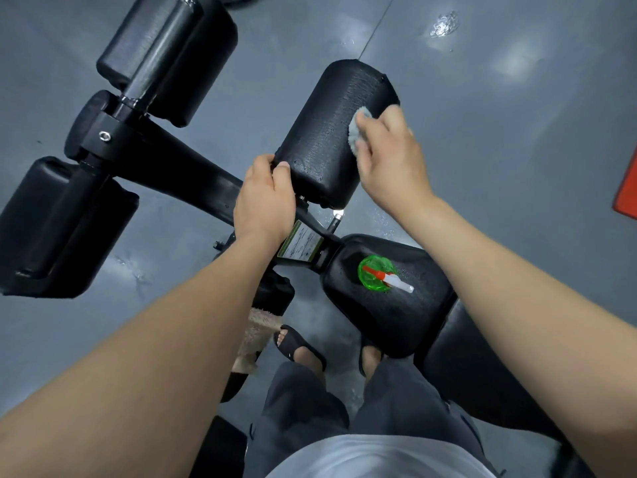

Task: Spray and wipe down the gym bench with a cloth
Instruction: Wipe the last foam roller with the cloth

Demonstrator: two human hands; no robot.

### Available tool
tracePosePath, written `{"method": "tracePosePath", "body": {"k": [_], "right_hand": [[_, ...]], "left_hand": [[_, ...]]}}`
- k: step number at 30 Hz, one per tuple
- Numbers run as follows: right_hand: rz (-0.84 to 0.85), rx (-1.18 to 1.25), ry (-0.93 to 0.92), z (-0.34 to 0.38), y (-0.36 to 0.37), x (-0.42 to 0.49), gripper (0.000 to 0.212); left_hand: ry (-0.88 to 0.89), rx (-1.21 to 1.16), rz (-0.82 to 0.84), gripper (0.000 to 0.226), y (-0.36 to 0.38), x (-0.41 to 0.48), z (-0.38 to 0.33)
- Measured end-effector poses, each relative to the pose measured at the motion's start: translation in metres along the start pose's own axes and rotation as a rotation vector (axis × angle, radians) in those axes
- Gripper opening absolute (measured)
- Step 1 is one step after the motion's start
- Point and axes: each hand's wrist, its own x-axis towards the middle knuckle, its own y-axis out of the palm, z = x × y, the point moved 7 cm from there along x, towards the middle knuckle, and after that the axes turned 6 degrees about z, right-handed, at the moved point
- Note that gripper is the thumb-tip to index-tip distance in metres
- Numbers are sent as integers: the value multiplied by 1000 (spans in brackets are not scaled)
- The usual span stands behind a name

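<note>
As things stand now: the job looks to be in its wiping stage and only partly done, with the person standing over the gym bench.
Left grip: closed round the near end of the foam roller, thumb on top, seemingly to steady it.
Right grip: closed on the cloth, pressing it against the right side of that same roller, toward its far end.
Cloth: pale grey and bunched under the fingers, touching the roller; only a small part shows.
Spray bottle: green with a red and white trigger head, standing on the seat pad, apart from both grips and held by neither.
Seat pad: beads of liquid show around the bottle, so it looks sprayed but not yet wiped.
Roller near end: droplets sit there, so that part seems unwiped.
Other rollers: off to the left, well apart from both grips; whether they are sprayed or wiped cannot be told.
Back pad: at lower right, partly hidden by the right arm; its state cannot be told.
Floor: grey, with wet patches near the top right.
Done, as a judgement: spraying of the roller and the seat.
Left, as a judgement: the rest of this roller, the seat under and around the bottle, and probably the remaining pads.
</note>
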Motion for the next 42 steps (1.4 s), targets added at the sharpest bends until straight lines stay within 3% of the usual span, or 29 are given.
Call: {"method": "tracePosePath", "body": {"k": [10, 18, 23, 25, 33, 36, 39, 42], "right_hand": [[188, 31, -339, 36, 18, -31, 29], [-20, 86, -21, 11, 11, 11, 24], [96, 82, -209, 37, 25, -17, 24], [105, 48, -181, 31, 21, -10, 29], [-4, -68, 318, -38, -11, 56, 39], [-45, -81, 429, -45, -20, 65, 42], [-62, -13, 371, -26, -13, 52, 41], [-22, 43, 159, 9, 1, 21, 38]], "left_hand": [[12, 12, -7, 42, 0, 2, -1], [9, 5, 5, 43, -1, 2, -1], [14, -11, 10, 42, -1, 2, 0], [10, -10, 6, 42, -1, 2, 0], [2, 6, 4, 43, -2, 1, -2], [10, 1, 9, 43, -3, 0, -3], [0, 7, 9, 44, -3, 1, -1], [-6, 0, 13, 43, -2, 0, -1]]}}
